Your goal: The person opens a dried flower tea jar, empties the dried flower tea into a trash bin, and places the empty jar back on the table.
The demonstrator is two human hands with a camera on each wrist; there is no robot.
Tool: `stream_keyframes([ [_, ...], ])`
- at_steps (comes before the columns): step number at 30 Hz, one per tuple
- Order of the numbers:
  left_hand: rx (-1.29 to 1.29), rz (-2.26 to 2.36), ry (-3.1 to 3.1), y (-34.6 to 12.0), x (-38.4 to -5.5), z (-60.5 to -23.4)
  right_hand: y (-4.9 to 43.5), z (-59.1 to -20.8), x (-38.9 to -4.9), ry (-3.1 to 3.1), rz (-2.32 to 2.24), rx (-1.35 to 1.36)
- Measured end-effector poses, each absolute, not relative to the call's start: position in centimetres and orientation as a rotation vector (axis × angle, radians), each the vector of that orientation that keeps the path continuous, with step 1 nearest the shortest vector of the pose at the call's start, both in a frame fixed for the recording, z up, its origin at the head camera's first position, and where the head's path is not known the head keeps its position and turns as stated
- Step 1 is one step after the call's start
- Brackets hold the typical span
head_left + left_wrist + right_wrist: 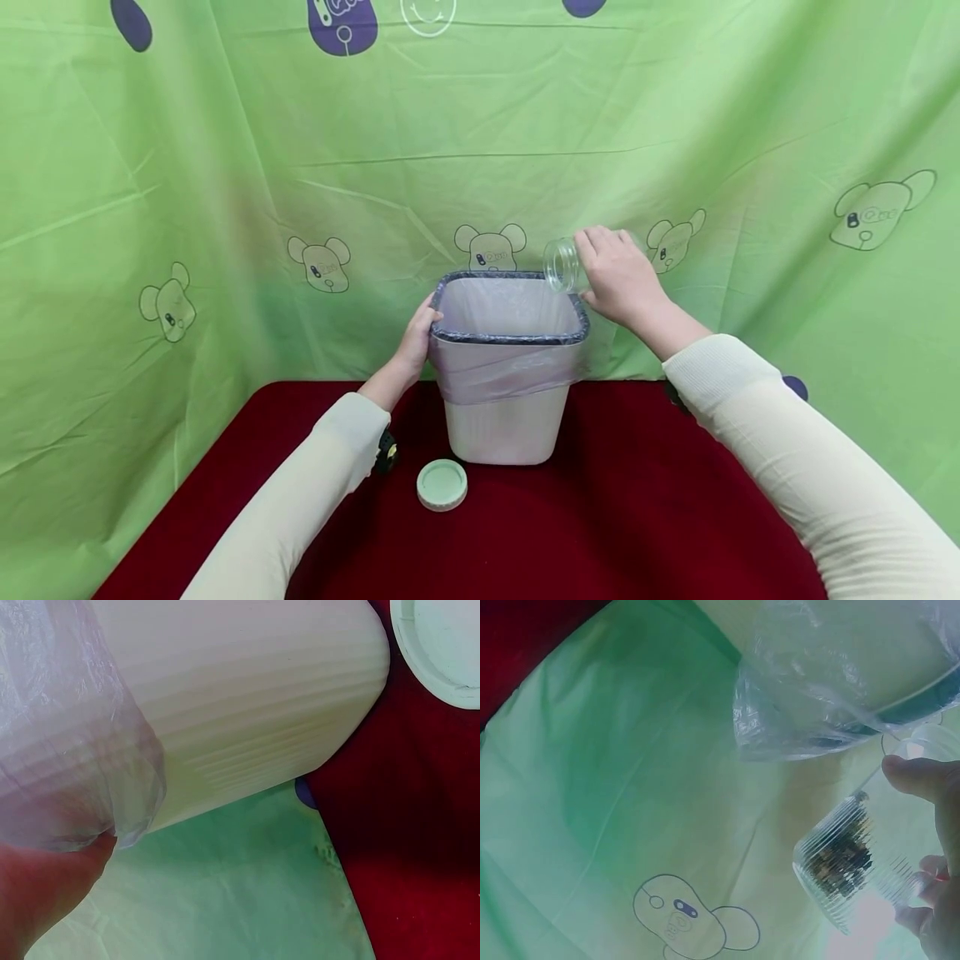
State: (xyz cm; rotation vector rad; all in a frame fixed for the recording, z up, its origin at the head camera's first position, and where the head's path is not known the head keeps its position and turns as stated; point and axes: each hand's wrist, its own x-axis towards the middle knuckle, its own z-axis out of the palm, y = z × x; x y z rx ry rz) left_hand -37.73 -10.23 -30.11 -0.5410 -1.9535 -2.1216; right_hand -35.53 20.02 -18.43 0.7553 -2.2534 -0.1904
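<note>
A white trash bin (502,429) stands upright, lined with a translucent plastic bag (510,375) folded over its dark rim. My left hand (416,337) grips the bin's left side near the top, thumb at the rim; in the left wrist view part of this hand (52,892) shows against the bag. Over the bin's right edge, my right hand (618,279) holds a clear ribbed jar (561,265), tipped on its side with its open mouth toward the bin. Dark brown bits (844,862) lie inside the jar near its base in the right wrist view.
A pale green round lid (442,485) lies on the dark red tablecloth (540,542), in front of the bin and to its left. Green printed curtains (420,192) hang close behind the bin and along the sides.
</note>
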Motion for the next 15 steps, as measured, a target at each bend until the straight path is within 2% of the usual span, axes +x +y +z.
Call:
stream_keyframes([
  [15, -0.522, -2.104, -1.992, -10.24, -37.78, -29.93, 19.58, -18.57, -36.13, -2.124, -0.265, 0.820],
])
